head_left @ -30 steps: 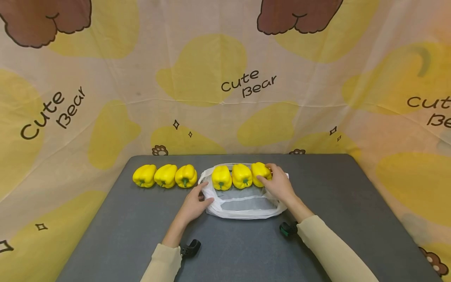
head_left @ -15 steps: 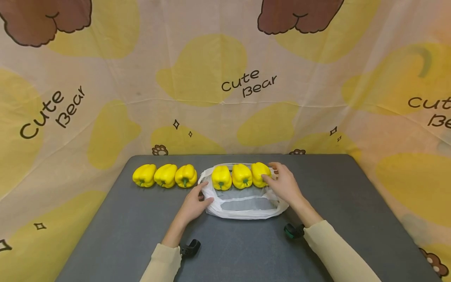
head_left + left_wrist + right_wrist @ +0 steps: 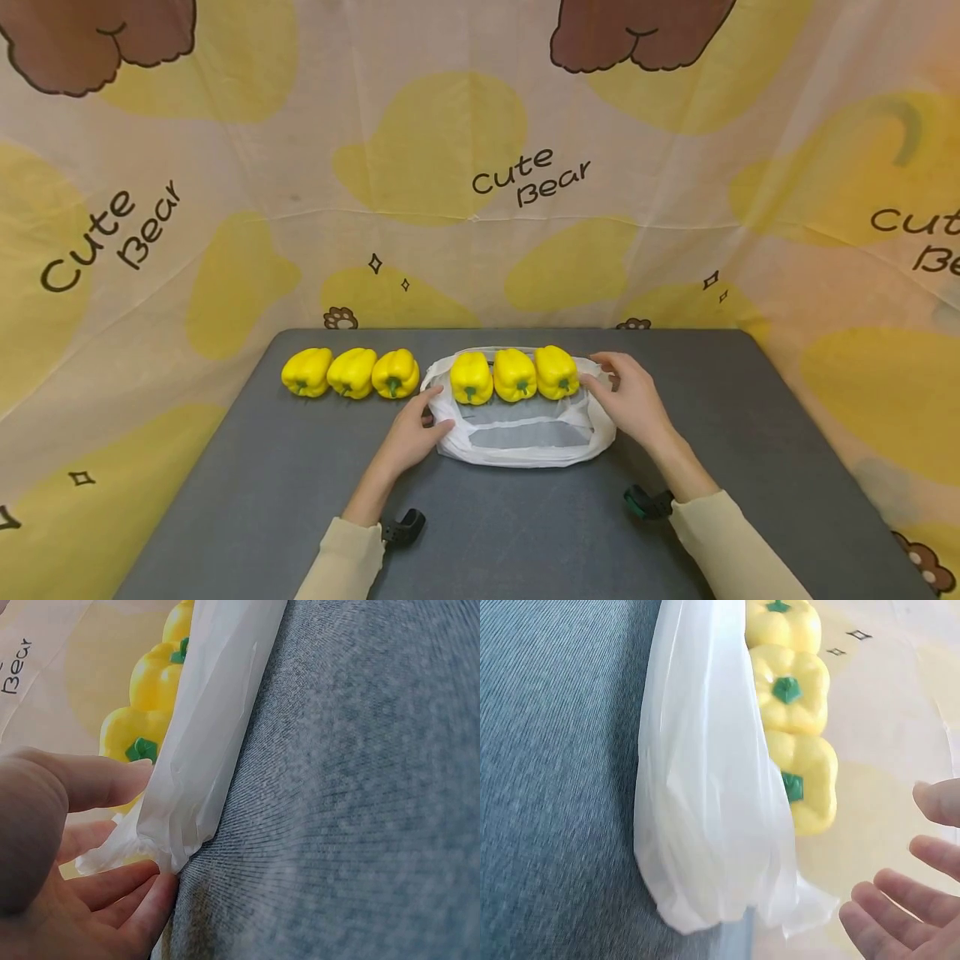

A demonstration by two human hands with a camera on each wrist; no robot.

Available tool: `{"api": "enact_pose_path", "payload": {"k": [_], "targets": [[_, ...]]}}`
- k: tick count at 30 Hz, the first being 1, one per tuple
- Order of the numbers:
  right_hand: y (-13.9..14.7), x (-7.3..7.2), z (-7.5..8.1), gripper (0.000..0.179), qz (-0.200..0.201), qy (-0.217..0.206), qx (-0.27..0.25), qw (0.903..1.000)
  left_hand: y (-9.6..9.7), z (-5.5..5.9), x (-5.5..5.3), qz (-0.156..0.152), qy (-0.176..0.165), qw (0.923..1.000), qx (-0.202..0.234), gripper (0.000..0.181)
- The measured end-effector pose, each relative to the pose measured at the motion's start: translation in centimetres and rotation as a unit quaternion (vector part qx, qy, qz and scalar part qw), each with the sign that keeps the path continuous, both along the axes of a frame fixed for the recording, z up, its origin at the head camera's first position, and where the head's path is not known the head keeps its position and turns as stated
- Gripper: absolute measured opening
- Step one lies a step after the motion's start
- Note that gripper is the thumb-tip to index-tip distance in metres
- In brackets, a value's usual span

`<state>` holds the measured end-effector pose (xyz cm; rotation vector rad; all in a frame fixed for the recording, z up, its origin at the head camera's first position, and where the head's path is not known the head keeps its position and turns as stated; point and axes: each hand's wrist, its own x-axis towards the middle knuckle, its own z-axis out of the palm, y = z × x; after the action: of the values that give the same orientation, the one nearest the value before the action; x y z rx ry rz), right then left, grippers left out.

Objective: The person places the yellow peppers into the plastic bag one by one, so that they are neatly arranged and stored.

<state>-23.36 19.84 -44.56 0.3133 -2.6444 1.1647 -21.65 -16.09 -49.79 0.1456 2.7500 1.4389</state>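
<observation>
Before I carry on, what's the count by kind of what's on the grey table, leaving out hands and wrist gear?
White, thin-plastic bag with its mouth open: 1
Yellow, blocky bell peppers with green stems: 6 (3 within the bag's rim, 3 beside it)
Total: 7

the white bag (image 3: 525, 456) looks like thin, translucent plastic, crinkled and softly shiny, while the yellow peppers (image 3: 514, 375) have smooth, glossy skins — almost plastic in look. the grey tabletop (image 3: 510, 533) is matt, finely ribbed like woven cloth. the backdrop (image 3: 420, 150) is creased fabric, the sleeves (image 3: 738, 542) matt cloth — and the black wristbands (image 3: 405, 527) look like plastic or rubber.
</observation>
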Motion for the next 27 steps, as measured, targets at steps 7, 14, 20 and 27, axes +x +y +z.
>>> {"api": "enact_pose_path", "payload": {"k": [7,14,20,27], "targets": [[1.4,0.3,-0.4,0.043,-0.026,-0.002,0.012,0.9996,-0.2,0.0,-0.1,-0.002,0.003,1.0,0.003,0.061],[2.5,0.5,-1.6,0.045,-0.036,-0.026,0.004,0.999,-0.1,-0.1,-0.1,-0.005,0.003,1.0,0.001,0.061],[2.9,0.5,-2.9,0.044,-0.024,-0.048,-0.004,0.9986,0.1,-0.1,-0.1,-0.005,0.005,1.0,-0.004,0.06],[3.0,0.3,-4.0,0.045,-0.004,-0.079,-0.007,0.9969,-0.1,-0.1,-0.1,-0.003,0.004,1.0,0.0,0.059]]}}
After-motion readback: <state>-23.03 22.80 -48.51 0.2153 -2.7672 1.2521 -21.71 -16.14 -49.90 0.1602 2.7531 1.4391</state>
